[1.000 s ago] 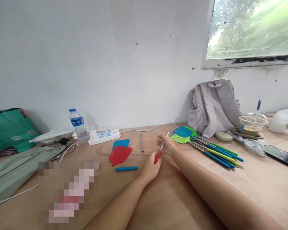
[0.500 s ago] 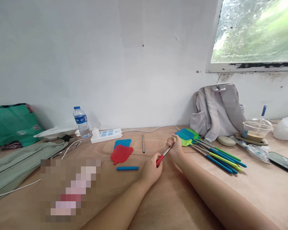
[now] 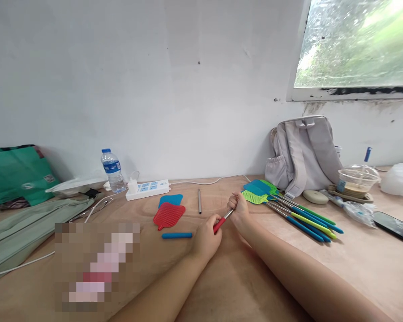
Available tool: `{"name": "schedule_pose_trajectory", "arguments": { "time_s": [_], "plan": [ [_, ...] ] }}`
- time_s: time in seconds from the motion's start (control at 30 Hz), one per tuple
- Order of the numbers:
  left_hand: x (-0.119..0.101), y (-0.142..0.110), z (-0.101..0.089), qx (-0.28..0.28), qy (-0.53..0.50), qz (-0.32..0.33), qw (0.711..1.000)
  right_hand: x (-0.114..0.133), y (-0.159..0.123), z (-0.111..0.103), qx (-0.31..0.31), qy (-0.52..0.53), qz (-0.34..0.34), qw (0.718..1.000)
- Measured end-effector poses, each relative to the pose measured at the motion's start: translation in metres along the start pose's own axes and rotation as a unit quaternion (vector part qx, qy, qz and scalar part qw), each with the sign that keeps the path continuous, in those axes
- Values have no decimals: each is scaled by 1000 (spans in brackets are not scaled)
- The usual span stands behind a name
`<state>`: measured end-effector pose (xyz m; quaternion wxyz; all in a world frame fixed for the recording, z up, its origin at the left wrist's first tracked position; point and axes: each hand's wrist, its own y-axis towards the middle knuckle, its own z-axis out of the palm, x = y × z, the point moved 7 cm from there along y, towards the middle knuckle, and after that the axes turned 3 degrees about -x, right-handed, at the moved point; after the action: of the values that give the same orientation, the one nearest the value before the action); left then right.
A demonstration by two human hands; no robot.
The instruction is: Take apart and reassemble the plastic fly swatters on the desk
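Observation:
My left hand [image 3: 206, 237] is closed around the red grip [image 3: 219, 225] of a fly swatter handle. Farther up, my right hand [image 3: 238, 210] wraps the handle's metal rod [image 3: 229, 214], and its fingers hide the far end. Left of my hands lie a red swatter head [image 3: 169, 215], a blue swatter head [image 3: 170, 201] partly under it, and a loose blue grip [image 3: 177, 235]. A bare metal tube [image 3: 199, 201] lies beyond my left hand. Several whole fly swatters [image 3: 295, 214] in blue, green and yellow are piled right of my right hand.
A white power strip [image 3: 147, 189] and a water bottle [image 3: 112, 170] stand near the wall. On the right are a grey backpack [image 3: 309, 152], a drink cup [image 3: 357, 181], and a phone [image 3: 396, 228]. Cloth [image 3: 27, 228] and a green bag [image 3: 20, 174] occupy the left.
Both hands have shifted slightly left with the handle, the right one also coming a little nearer to me. A bit less bare rod shows between them.

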<state>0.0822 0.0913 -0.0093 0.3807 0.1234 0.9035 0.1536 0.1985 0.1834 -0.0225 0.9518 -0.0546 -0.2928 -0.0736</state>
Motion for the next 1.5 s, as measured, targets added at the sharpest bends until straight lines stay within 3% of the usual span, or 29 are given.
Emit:
{"name": "schedule_pose_trajectory", "arguments": {
  "time_s": [0.17, 0.4, 0.7, 0.87, 1.0, 1.13, 1.23, 1.33, 1.43, 1.5],
  "plan": [
    [-1, -2, 2, 17, 29, -13, 999, -1, -6, 6, 13, -3, -4, 1000],
    [-3, -3, -1, -12, 5, -7, 1000, -2, -12, 16, 26, 11, 5, 1000],
    [-4, 0, 2, 23, 27, -4, 999, -43, -33, 14, 32, 8, 81, 996],
    [-9, -1, 5, 29, 51, 22, 998, -47, -25, 12, 42, -5, 108, 993],
    [-26, -11, -8, -20, 105, 73, 992, -46, -24, 8, 57, -31, 153, 986],
    [-40, -24, -43, -138, 135, 162, 968, -37, -29, 4, 104, -25, 163, 981],
    [-18, -26, -82, -256, 152, 127, 946, -27, -25, -3, 122, 4, 119, 985],
    [28, -21, -116, -330, 149, 10, 932, -27, -15, -12, 122, 14, 105, 987],
    [76, -15, -129, -302, 171, -143, 927, -29, -9, -16, 125, 22, 89, 988],
    [96, -16, -131, -286, 176, -204, 920, -27, -9, -18, 106, 29, 79, 991]
  ]
}}
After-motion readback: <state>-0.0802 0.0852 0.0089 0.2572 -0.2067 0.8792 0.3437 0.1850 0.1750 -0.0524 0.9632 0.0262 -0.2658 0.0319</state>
